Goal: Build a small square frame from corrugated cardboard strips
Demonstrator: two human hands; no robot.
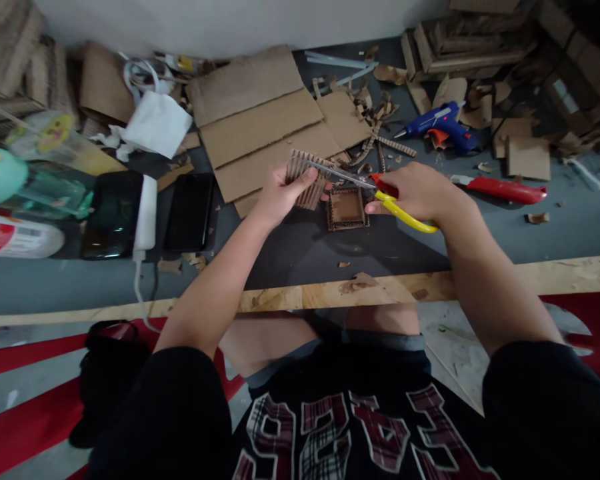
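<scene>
Nearest, left hand [280, 193] pinching corrugated cardboard piece [307, 180] over grey desk [300, 250], ribbed tan strip, long axis running up-left to down-right, blades of yellow-handled scissors [375, 190] pointing left onto its top edge, right hand [415, 193] clamped through scissor handles, small cardboard frame [347, 208] just below.

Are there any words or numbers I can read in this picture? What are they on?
Big plaid letters on the black shirt: seen upside down and cut off, not readable.
White and red bottle: label too blurred to read.
Yellow cartoon print on the clear bag: no readable words.
Blue glue gun: no readable text.
</scene>
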